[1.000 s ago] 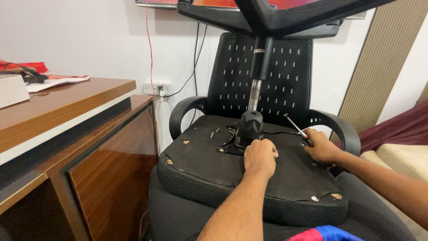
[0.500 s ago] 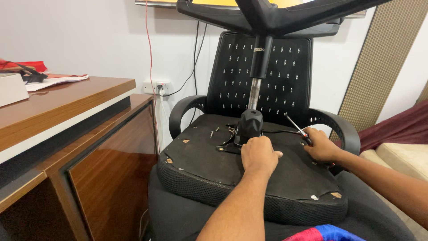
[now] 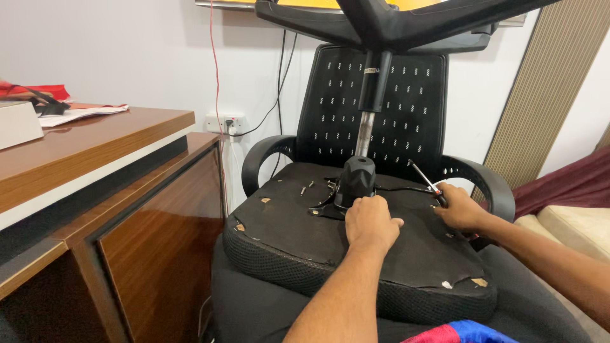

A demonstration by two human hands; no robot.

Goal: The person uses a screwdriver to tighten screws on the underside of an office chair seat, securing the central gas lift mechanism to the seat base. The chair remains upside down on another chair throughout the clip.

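Observation:
An upside-down black chair seat [image 3: 298, 244] lies on an office chair [image 3: 381, 108], its gas-lift column [image 3: 365, 127] and star base [image 3: 394, 22] pointing up. My left hand [image 3: 370, 222] rests on the seat's underside, fingers curled against the black mechanism housing [image 3: 356, 181]. My right hand [image 3: 460, 209] grips a screwdriver [image 3: 424, 180] whose shaft points up and left. Two loose screws [image 3: 307, 188] lie on the board left of the housing.
A wooden desk with a cabinet door [image 3: 159, 248] stands at the left, papers and a white box [image 3: 19, 124] on top. A wall socket [image 3: 223, 122] with cables is behind. A beige cushion [image 3: 572, 222] sits at the right.
Both hands stay almost where they were; my left hand has shifted slightly nearer the mechanism housing.

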